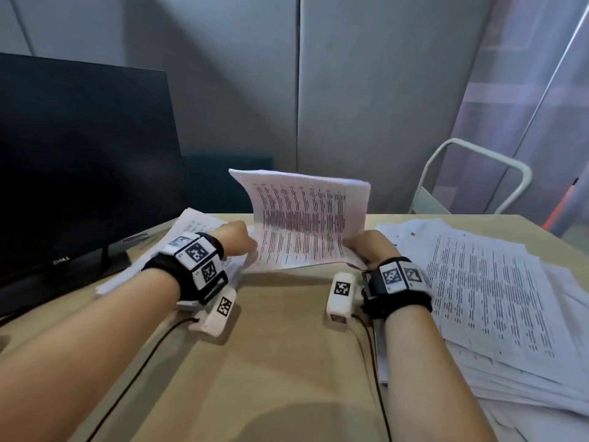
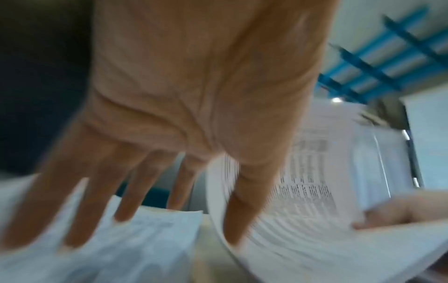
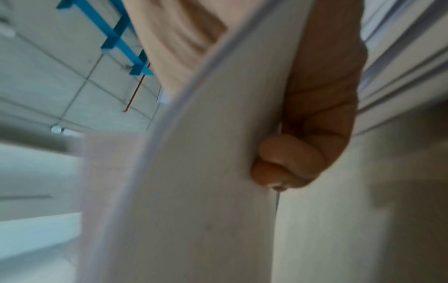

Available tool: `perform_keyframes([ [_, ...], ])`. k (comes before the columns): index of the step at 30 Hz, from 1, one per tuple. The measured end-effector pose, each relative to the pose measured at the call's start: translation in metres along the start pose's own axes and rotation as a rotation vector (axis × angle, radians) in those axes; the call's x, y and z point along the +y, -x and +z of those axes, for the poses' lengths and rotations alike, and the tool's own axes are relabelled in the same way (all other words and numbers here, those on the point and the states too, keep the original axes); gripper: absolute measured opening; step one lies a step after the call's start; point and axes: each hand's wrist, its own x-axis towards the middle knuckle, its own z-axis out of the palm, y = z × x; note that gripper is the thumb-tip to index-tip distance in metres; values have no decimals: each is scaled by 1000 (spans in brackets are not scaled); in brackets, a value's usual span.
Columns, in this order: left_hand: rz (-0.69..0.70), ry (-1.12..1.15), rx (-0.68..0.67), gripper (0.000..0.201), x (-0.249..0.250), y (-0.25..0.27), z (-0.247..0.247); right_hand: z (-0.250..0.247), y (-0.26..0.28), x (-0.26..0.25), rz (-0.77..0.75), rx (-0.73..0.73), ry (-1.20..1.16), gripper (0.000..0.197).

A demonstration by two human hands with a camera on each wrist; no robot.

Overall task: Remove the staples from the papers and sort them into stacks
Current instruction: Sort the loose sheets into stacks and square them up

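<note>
Papers (image 1: pixel 302 218) in a printed sheaf were held up over the middle of the table (image 1: pixel 271 362), near its far edge, the upper part bent back toward the far side. The sheaf's right lower corner was pinched by the right hand (image 1: pixel 369 247), whose fingers (image 3: pixel 290 159) were seen curled against the back of the sheets in the right wrist view. The left hand (image 1: pixel 237 239) was kept at the sheaf's left edge with fingers (image 2: pixel 135 191) straight and spread, the thumb laid on the curved page; nothing was gripped by it. A second, smaller stack (image 1: pixel 191 224) was found under the left hand near the far left corner, beside a dark monitor (image 1: pixel 79 173). A large loose pile (image 1: pixel 487 298) was spread along the right edge.
</note>
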Motion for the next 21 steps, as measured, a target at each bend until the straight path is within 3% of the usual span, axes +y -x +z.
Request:
perform_keyframes([
  [2, -47, -329, -125, 54, -7, 3, -1, -2, -2, 6, 96, -30, 154, 19],
  [4, -65, -488, -213, 62, -15, 7, 7, -8, 3, 9, 125, -58, 305, 12],
  [7, -66, -443, -179, 58, -20, 8, 18, -18, 12, 10, 133, -42, 524, 19],
  [14, -34, -421, -122, 48, -9, -8, 30, -13, 17, 5, 123, -55, 559, 27],
  [18, -39, -401, -153, 43, -2, -10, 31, -19, 28, -7, 71, -51, 486, 18],
  [21, -53, -309, -133, 47, 8, -10, 22, -60, 33, -17, -21, 35, 245, 48],
])
